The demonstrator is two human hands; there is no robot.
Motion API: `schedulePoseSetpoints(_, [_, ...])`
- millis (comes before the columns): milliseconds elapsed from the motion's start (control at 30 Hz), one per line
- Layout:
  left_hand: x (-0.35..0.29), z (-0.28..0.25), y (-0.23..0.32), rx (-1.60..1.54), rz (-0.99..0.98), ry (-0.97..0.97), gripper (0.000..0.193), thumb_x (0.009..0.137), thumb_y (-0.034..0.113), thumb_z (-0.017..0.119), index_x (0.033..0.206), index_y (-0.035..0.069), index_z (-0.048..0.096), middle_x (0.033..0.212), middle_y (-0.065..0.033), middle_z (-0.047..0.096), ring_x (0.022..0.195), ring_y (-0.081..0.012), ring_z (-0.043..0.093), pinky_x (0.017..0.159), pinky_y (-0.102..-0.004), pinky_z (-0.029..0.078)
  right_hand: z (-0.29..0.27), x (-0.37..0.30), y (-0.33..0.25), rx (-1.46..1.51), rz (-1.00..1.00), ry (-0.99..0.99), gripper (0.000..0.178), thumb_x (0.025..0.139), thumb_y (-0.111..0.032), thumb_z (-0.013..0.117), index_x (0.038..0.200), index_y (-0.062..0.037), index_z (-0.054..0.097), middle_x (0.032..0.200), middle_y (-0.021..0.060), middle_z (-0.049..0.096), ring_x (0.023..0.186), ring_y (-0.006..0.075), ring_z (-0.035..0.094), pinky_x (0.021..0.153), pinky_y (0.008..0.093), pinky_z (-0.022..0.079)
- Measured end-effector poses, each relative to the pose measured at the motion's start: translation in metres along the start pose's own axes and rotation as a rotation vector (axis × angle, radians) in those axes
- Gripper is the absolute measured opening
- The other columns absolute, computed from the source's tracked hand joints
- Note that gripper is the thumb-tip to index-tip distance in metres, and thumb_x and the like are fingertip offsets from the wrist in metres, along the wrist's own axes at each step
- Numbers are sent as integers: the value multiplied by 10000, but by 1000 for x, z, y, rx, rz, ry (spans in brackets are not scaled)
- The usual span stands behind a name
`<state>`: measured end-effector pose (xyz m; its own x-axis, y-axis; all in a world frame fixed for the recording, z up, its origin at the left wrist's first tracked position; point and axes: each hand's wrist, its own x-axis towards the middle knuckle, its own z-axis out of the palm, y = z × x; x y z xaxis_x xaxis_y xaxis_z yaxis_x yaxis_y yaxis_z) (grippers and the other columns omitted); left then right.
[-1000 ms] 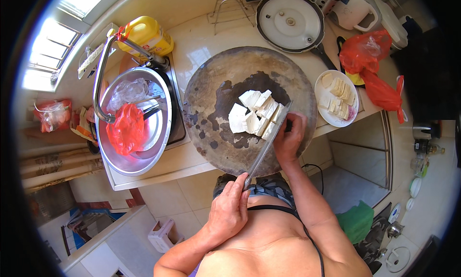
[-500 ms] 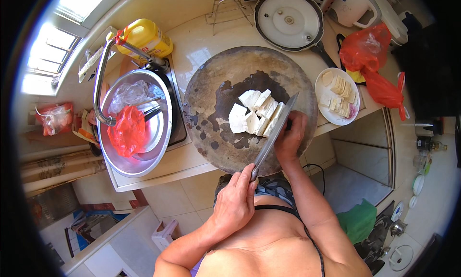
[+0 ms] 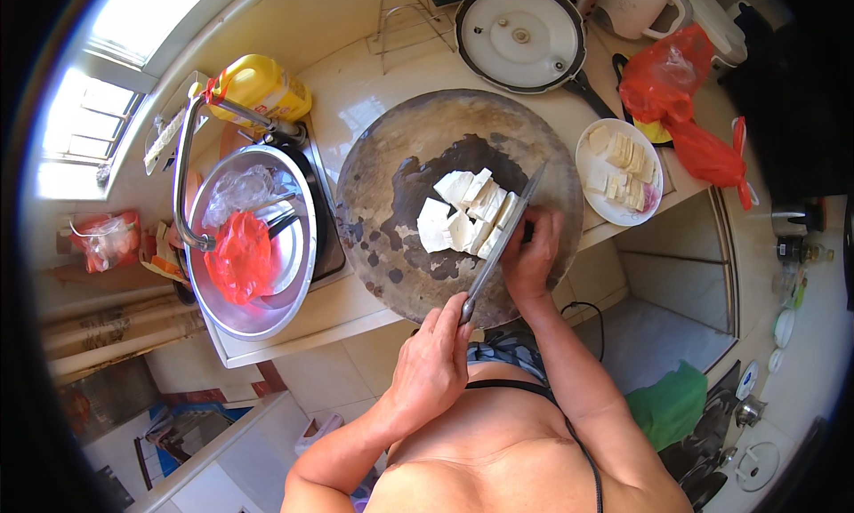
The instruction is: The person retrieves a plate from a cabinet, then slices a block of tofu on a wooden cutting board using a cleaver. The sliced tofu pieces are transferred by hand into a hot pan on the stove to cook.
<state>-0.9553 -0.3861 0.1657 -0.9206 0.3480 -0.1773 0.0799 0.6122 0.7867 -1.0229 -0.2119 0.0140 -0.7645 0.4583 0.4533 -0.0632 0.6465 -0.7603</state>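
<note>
White tofu pieces [image 3: 461,212] lie on a round wooden chopping board [image 3: 382,157] with dark wet patches. My left hand [image 3: 432,348] is closed around the handle of a kitchen knife [image 3: 503,243], whose blade slants up and right along the tofu's right side. On the blade's other side, my right hand [image 3: 535,250] is closed with bent fingers. Its fingertips are partly hidden by the blade, so whatever they hold or press cannot be made out. Right of the board, a white plate [image 3: 590,169] bears sliced pale tofu [image 3: 629,154].
Left of the board, a metal basin [image 3: 201,291] with a red bag [image 3: 238,257] sits under a tap [image 3: 181,171]. Behind it stands a yellow jug [image 3: 265,88]. A pot lid [image 3: 520,35] lies at the back, and red plastic bags [image 3: 669,77] lie beyond the plate.
The whole view has shifted slightly. The knife remains beside the tofu, with my left hand on its handle and my right hand by the blade.
</note>
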Motion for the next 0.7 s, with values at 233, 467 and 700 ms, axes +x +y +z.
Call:
schedulePoseSetpoints(233, [11,23,-10,-10,-11,33,364,995,18,552,1356,-14,516,985,-243,632,836,-443,624,729,-461,521,1,0,-1,-24,30,-20,52,925,-21,601,968,-1,580,1010,193,567,964,387,556,837,464,467])
schedulePoseSetpoints(467, [66,54,-17,-63,14,81,363,1015,106,537,1359,-6,503,1075,-297,634,952,-501,628,783,-514,520,-1,-3,-4,-20,76,-30,80,913,-19,622,979,-1,582,1024,197,570,973,387,564,844,468,472])
schedulePoseSetpoints(700, [111,47,-18,-346,-82,149,304,1049,182,500,1241,-38,583,951,-306,675,899,-503,660,754,-518,517,-8,5,-7,-50,-47,-31,87,910,-15,645,976,-4,590,996,180,595,959,384,585,845,460,487])
